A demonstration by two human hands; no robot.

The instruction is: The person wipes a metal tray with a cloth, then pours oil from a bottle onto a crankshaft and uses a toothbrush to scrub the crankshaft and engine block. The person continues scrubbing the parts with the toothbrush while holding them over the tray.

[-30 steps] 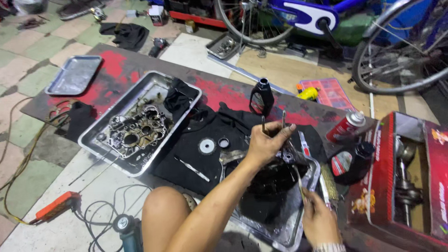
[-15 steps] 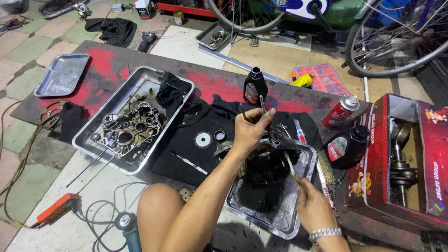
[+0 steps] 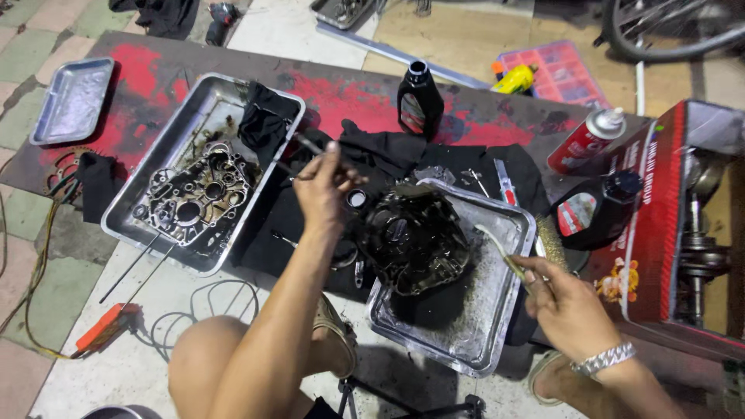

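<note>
— So, nearest the camera?

— A bare knee over pale concrete, with an orange tool (image 3: 107,326) and its cable lying to the left. Just beyond, the right hand (image 3: 570,306) pinches a thin brush (image 3: 500,250) over the dirty steel tray (image 3: 497,310); the black engine case (image 3: 411,237) sits in that tray, oily.

— And the other hand?

— The left hand (image 3: 322,186) is closed around slim metal rods (image 3: 306,145), above the black cloth (image 3: 388,159).

— Further out?

— A second tray (image 3: 128,202) holds a grey engine cover (image 3: 194,194) on a worn red-and-black board (image 3: 147,77). Oil bottles (image 3: 420,101), a spray can (image 3: 586,140) and a red carton (image 3: 660,225) stand to the right. Past them lie tiled floor and a bicycle wheel (image 3: 667,31).
</note>
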